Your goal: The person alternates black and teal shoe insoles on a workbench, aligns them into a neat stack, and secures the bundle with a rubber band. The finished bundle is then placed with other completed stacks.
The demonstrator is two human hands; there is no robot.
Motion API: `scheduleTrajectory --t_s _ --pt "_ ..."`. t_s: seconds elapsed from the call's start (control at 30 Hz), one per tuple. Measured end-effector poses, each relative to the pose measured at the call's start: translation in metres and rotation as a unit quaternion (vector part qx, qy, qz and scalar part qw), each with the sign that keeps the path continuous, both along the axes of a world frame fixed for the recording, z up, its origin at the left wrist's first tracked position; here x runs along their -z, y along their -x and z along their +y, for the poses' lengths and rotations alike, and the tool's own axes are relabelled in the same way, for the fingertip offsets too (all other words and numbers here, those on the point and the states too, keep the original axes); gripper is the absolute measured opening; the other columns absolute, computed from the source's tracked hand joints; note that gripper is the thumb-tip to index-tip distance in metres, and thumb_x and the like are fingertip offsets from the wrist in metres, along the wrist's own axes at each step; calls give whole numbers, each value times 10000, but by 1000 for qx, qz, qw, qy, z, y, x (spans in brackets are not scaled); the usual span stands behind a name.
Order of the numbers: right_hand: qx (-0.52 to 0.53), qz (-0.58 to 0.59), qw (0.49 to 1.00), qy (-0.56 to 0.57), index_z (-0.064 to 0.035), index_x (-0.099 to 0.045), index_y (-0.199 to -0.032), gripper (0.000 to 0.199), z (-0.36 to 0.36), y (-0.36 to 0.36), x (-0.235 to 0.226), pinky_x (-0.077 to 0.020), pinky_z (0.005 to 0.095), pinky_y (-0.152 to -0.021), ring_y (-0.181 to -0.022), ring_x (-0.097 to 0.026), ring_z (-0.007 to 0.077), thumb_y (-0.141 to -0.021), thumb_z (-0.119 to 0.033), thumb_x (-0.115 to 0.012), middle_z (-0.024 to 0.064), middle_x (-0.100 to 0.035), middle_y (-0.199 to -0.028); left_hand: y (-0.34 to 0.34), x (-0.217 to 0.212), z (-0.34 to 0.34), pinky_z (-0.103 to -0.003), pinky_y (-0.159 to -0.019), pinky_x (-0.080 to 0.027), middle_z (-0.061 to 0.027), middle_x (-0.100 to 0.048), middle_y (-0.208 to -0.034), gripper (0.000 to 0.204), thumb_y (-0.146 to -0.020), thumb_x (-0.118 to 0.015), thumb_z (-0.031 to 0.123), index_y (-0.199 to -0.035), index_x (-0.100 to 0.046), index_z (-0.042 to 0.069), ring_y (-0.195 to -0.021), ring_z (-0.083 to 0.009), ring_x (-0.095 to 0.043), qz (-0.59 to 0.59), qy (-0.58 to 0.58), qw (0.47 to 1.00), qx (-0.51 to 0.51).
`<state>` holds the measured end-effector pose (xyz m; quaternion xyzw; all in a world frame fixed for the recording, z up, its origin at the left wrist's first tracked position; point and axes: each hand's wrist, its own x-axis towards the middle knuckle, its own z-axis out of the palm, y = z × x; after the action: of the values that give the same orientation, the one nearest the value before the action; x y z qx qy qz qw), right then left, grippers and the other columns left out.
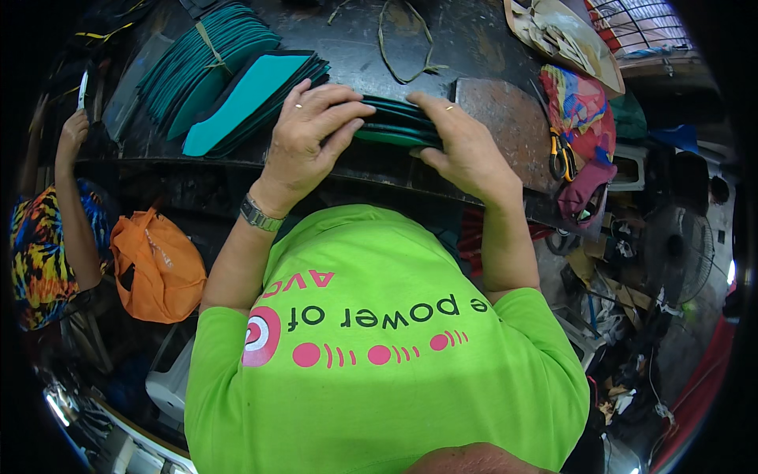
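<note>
Between my two hands, at the table's near edge, is a stack of thin cut fabric pieces [395, 124], dark with some green showing. My left hand [312, 134] is closed about the stack's left end, its fingertips on the edges. At the other end my right hand [464, 142] grips it, thumb below and fingers above. Just left of my left hand lies a loose pile of teal cut pieces [249, 99] with dark undersides. Behind that pile stands a larger bundle of green pieces [185, 75], bound with a tan strip.
A loop of cord [430, 59] lies across the dark table [482, 39]. On the right are a brown board [501, 118], yellow-and-black-handled scissors [562, 156] and colourful cloth [576, 103]. At far left, another person's hand [73, 130] holds a pale-bladed tool. An orange bag [158, 268] hangs nearby.
</note>
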<state>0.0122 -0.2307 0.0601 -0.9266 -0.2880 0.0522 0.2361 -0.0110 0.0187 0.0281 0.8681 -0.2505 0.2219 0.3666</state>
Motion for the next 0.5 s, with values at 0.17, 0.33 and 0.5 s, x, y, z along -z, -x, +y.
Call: scheduleTrajectory --t_s 0.17,0.33,0.5 --pt "-20 -42 995 -89 -52 -599 -1267 512 -7 -5 12 -506 417 -905 -1054 -629 379 -776 19 -729 176 -665 -1106 8 7 -6 -397 -1080 -448 -100 -563 -1357 557 -784 -806 59 -1314 -646 119 -1282 -303 -530 74 110 991 -24" --pt "-36 -82 982 -167 -48 -639 -1237 532 -11 -8 21 -500 381 -904 -1021 -630 328 -727 13 -775 134 -667 -1095 21 10 11 -412 -1017 -485 -96 -631 -1208 582 -707 -794 -59 -1252 -669 102 -1165 -314 -589 48 73 995 -37" --pt "13 23 979 -200 -56 -623 -1285 616 -11 -12 33 -470 343 -961 -1061 -612 257 -696 -7 -798 93 -642 -1140 26 22 17 -394 -1011 -486 -112 -636 -1203 613 -726 -821 -1 -1303 -640 99 -1153 -298 -607 74 69 994 -47"
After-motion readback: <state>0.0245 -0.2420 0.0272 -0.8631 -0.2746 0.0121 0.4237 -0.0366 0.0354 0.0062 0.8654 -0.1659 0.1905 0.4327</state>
